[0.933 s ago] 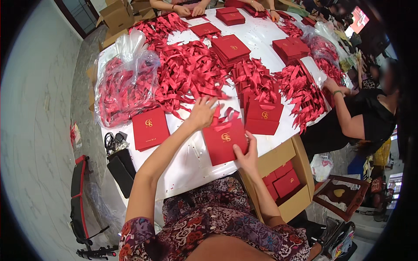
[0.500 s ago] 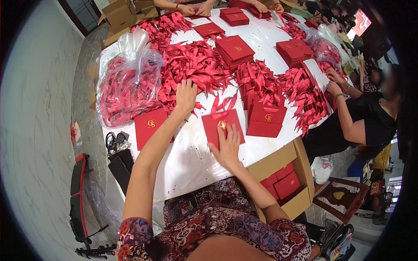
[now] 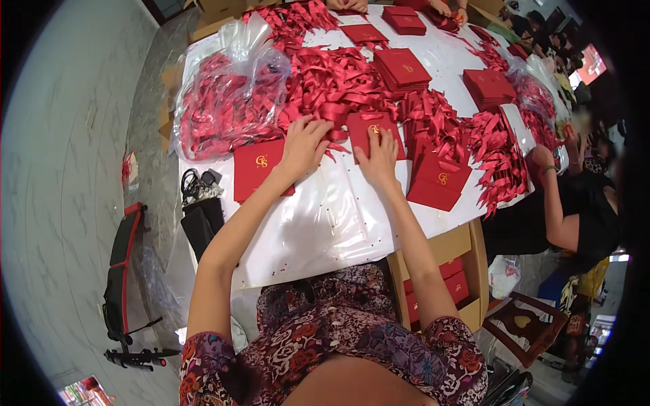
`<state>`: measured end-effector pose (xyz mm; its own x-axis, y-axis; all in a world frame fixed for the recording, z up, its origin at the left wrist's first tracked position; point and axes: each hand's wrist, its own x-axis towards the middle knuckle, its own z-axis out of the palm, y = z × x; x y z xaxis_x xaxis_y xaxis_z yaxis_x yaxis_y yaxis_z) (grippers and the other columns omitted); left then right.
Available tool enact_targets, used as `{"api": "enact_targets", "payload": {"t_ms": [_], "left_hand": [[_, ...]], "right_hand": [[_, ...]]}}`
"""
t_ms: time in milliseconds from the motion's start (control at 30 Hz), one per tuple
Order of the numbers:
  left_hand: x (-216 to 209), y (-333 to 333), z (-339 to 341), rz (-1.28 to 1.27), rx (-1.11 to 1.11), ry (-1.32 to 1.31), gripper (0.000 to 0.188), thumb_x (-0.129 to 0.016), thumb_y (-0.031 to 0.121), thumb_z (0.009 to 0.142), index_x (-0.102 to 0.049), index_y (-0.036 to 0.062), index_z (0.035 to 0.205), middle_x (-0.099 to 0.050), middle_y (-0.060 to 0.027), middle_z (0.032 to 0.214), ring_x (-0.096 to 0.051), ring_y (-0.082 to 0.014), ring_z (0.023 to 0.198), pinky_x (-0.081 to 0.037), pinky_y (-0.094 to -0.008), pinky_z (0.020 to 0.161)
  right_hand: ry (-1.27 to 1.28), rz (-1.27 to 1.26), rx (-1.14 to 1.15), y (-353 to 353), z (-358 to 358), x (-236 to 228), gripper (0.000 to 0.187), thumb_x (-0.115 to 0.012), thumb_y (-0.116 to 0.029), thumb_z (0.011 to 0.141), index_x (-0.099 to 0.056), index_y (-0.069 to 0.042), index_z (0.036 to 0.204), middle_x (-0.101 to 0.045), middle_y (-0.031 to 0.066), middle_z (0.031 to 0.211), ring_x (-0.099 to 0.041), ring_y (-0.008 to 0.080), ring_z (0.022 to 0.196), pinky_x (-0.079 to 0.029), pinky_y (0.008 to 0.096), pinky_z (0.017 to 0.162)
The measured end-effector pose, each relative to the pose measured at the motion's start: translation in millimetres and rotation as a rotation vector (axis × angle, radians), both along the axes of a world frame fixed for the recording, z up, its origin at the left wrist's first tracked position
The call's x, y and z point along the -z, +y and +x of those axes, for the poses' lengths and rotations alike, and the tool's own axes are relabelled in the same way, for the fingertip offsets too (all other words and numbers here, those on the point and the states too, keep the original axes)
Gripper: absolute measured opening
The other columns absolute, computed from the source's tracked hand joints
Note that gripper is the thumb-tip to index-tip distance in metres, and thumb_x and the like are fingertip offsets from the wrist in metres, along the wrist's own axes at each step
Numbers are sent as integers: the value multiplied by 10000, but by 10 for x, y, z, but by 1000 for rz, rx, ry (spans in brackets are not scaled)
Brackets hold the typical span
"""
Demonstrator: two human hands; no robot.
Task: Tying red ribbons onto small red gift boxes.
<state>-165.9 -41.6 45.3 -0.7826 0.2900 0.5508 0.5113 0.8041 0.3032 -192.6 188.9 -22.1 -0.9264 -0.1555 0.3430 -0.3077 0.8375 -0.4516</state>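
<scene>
My right hand [image 3: 380, 159] lies with its fingers stretched out on a small red paper gift bag [image 3: 361, 139] with a gold emblem. The bag lies flat on the table, its top against the pile of red ribbons [image 3: 332, 78]. To its left, my left hand [image 3: 305, 149] is open, fingers spread at the near edge of the ribbons. Beside that wrist is a stack of flat red bags [image 3: 254, 172]. Right of my right hand, ribbon-handled red bags [image 3: 439, 179] lie overlapped in a row.
A clear plastic bag of ribbons [image 3: 227, 101] sits at the left, above a black case [image 3: 203, 227] and cables. Stacks of red bags [image 3: 403, 70] stand farther back. An open carton [image 3: 477, 271] with red bags is below the table's right edge. A co-worker's arm [image 3: 558, 210] reaches in at right.
My right hand and the bag beneath it have moved away from me, up to the ribbons. My left hand has drawn back slightly, its fingers more spread. The whole view has shifted.
</scene>
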Motion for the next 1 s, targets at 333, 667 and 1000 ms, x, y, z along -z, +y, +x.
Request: {"api": "enact_targets", "payload": {"t_ms": [333, 667, 1000], "left_hand": [[16, -596, 1476, 36, -359, -98, 525, -733, 204, 805, -603, 110, 1304, -516, -154, 1398, -420, -368, 1334, -308, -502, 1086], [283, -512, 1899, -137, -340, -140, 515, -658, 51, 759, -635, 141, 1265, -600, -97, 1314, -512, -322, 1226, -358, -483, 1024], [2, 135, 2282, 142, -47, -407, 414, -678, 119, 826, -634, 112, 1238, -643, -95, 1090, -567, -284, 1024, -414, -426, 912]], "right_hand": [[205, -268, -202, -338, 698, -316, 141, -687, -152, 853, -658, -82, 971, -612, 106, 918, -570, 296, 851, -395, 432, 755], [167, -135, -158, -656, 420, -138, 114, -664, -105, 866, -618, -45, 952, -601, 135, 918, -579, 341, 852, -444, 461, 710], [-297, -546, -385, -168, 1462, -552, 119, -657, -79, 910, -649, 15, 981, -630, 123, 868, -612, 191, 720, -493, 293, 661]]}}
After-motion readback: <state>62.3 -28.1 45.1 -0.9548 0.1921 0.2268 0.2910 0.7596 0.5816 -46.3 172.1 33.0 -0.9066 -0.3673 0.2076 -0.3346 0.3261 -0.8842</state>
